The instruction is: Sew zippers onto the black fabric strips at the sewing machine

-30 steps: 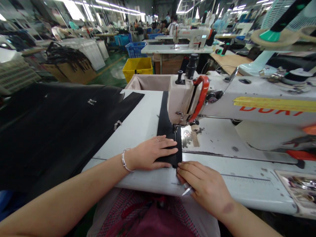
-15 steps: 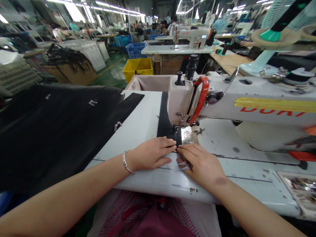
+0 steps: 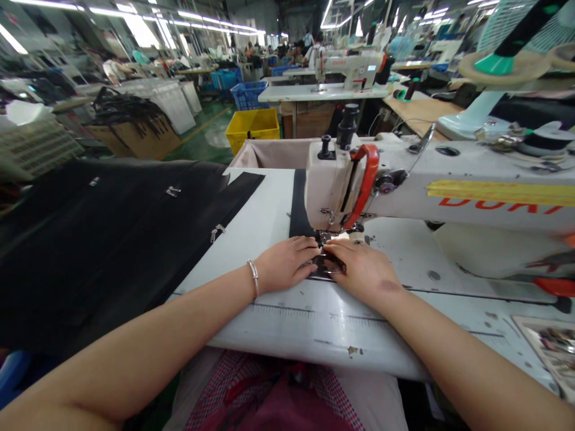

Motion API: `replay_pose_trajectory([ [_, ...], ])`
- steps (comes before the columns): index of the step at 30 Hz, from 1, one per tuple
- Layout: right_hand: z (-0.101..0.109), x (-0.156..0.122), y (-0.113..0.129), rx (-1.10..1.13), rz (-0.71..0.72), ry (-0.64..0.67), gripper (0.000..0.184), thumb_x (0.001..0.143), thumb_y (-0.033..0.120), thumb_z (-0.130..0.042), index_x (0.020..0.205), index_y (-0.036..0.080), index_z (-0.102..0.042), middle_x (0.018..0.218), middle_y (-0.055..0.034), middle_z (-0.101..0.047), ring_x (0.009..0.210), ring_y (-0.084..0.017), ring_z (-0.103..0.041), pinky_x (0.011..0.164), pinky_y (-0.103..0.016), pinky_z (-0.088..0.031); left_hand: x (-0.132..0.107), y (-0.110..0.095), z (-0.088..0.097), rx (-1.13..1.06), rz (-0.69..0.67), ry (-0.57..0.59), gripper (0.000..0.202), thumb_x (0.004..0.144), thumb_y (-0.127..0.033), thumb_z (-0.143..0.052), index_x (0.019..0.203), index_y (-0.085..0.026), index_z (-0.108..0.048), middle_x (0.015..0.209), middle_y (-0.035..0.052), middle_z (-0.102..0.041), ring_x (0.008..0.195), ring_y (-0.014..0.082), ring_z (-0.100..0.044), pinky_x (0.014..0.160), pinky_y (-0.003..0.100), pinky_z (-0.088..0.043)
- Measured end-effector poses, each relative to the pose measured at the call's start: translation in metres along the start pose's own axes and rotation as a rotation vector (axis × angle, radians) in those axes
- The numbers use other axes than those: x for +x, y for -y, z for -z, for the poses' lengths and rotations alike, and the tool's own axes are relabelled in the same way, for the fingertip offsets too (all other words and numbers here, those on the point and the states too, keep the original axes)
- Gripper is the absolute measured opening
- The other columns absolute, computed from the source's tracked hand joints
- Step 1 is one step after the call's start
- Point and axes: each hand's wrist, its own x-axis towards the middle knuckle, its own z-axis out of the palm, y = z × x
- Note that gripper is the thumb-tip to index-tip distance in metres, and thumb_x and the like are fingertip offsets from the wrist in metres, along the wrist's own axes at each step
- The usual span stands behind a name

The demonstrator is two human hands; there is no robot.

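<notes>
My left hand (image 3: pixel 287 263) lies flat with fingers stretched out, pressing the near end of a narrow black fabric strip (image 3: pixel 297 206) against the bed of the white sewing machine (image 3: pixel 404 179). My right hand (image 3: pixel 359 269) rests beside it, fingers extended to the strip right at the needle and presser foot (image 3: pixel 330 236). A small metal tool shows under the right fingers. The strip runs away from me behind the machine head. A bracelet circles my left wrist.
A heap of black fabric pieces with metal zipper pulls (image 3: pixel 112 233) covers the table's left. A tray of small metal parts (image 3: pixel 554 344) sits at the right edge. A cloth bin (image 3: pixel 269 152), yellow crate (image 3: pixel 251 126) and other sewing stations stand behind.
Both hands have slid forward along the table to the needle. The black strip has fed away under the presser foot, so less of it lies in front of the machine.
</notes>
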Motion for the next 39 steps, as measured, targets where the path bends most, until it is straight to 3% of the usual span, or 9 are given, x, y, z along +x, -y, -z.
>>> replay_pose_trajectory([
  [7, -0.004, 0.006, -0.002, -0.036, -0.074, -0.004, 0.035, 0.086, 0.036, -0.051, 0.119, 0.027, -0.059, 0.113, -0.0051, -0.064, 0.097, -0.027, -0.059, 0.074, -0.037, -0.049, 0.004, 0.007, -0.002, -0.029, 0.015, -0.007, 0.028, 0.092, -0.028, -0.047, 0.114, -0.012, -0.054, 0.124, 0.0123, -0.054, 0.119, 0.0233, -0.048, 0.106, 0.039, -0.039],
  [17, -0.019, 0.001, -0.01, 0.005, 0.022, -0.081, 0.037, 0.09, 0.029, -0.046, 0.124, 0.02, -0.056, 0.125, -0.0056, -0.059, 0.112, -0.025, -0.054, 0.093, -0.04, -0.046, 0.003, 0.001, -0.002, 0.076, 0.032, 0.073, 0.033, 0.094, -0.031, -0.047, 0.121, -0.012, -0.052, 0.133, 0.0119, -0.05, 0.127, 0.0196, -0.042, 0.111, 0.033, -0.031],
  [21, -0.022, -0.029, -0.017, 0.023, 0.069, -0.125, 0.037, 0.09, 0.033, -0.046, 0.125, 0.024, -0.056, 0.13, -0.0025, -0.056, 0.115, -0.024, -0.053, 0.094, -0.041, -0.047, -0.046, 0.018, 0.025, 0.222, 0.277, 0.103, 0.042, 0.093, -0.032, -0.05, 0.134, -0.024, -0.042, 0.141, 0.0046, -0.045, 0.13, 0.0169, -0.041, 0.111, 0.036, -0.029],
  [24, -0.025, -0.061, -0.007, 0.059, 0.083, -0.182, 0.035, 0.089, 0.036, -0.05, 0.122, 0.027, -0.059, 0.128, -0.0018, -0.057, 0.117, -0.024, -0.052, 0.096, -0.043, -0.047, -0.099, 0.036, 0.049, 0.37, 0.643, 0.025, 0.047, 0.093, -0.027, -0.047, 0.136, -0.012, -0.038, 0.139, 0.0208, -0.043, 0.13, 0.0317, -0.04, 0.106, 0.057, -0.025],
  [27, -0.025, -0.079, 0.031, 0.147, 0.161, -0.216, 0.032, 0.09, 0.031, -0.048, 0.12, 0.027, -0.06, 0.129, -0.0014, -0.057, 0.118, -0.023, -0.051, 0.099, -0.042, -0.046, -0.127, 0.036, 0.058, 0.4, 0.759, 0.011, 0.048, 0.092, -0.03, -0.045, 0.133, -0.004, -0.041, 0.129, 0.0277, -0.05, 0.121, 0.0376, -0.047, 0.099, 0.061, -0.031],
  [31, -0.023, -0.073, 0.103, 0.297, 0.336, -0.169, 0.035, 0.093, 0.023, -0.044, 0.126, 0.024, -0.057, 0.133, -0.0014, -0.053, 0.123, -0.02, -0.047, 0.101, -0.036, -0.046, -0.107, 0.011, 0.044, 0.323, 0.592, 0.058, 0.044, 0.093, -0.042, -0.047, 0.132, -0.02, -0.047, 0.126, 0.0095, -0.058, 0.117, 0.0221, -0.054, 0.106, 0.042, -0.034],
  [33, -0.024, -0.068, 0.126, 0.298, 0.349, -0.126, 0.04, 0.09, 0.023, -0.048, 0.13, 0.021, -0.054, 0.136, -0.0013, -0.051, 0.124, -0.022, -0.046, 0.1, -0.036, -0.047, -0.089, -0.001, 0.034, 0.307, 0.525, 0.062, 0.048, 0.093, -0.047, -0.046, 0.136, -0.025, -0.043, 0.135, 0.0076, -0.05, 0.125, 0.0227, -0.047, 0.106, 0.041, -0.034],
  [36, -0.025, -0.07, 0.127, 0.204, 0.305, -0.083, 0.044, 0.086, 0.021, -0.051, 0.129, 0.02, -0.054, 0.135, -0.0016, -0.052, 0.123, -0.024, -0.047, 0.096, -0.038, -0.05, -0.073, -0.016, 0.025, 0.324, 0.506, 0.054, 0.055, 0.092, -0.049, -0.047, 0.138, -0.02, -0.041, 0.142, 0.0156, -0.04, 0.13, 0.0327, -0.039, 0.1, 0.049, -0.037],
  [39, -0.016, -0.078, 0.094, 0.046, 0.185, -0.101, 0.033, 0.087, 0.02, -0.047, 0.116, 0.019, -0.062, 0.124, -0.0061, -0.06, 0.116, -0.027, -0.053, 0.09, -0.043, -0.053, -0.073, -0.033, 0.026, 0.346, 0.512, 0.06, 0.055, 0.09, -0.045, -0.05, 0.131, -0.009, -0.048, 0.12, 0.0233, -0.055, 0.111, 0.0367, -0.053, 0.088, 0.051, -0.043],
])
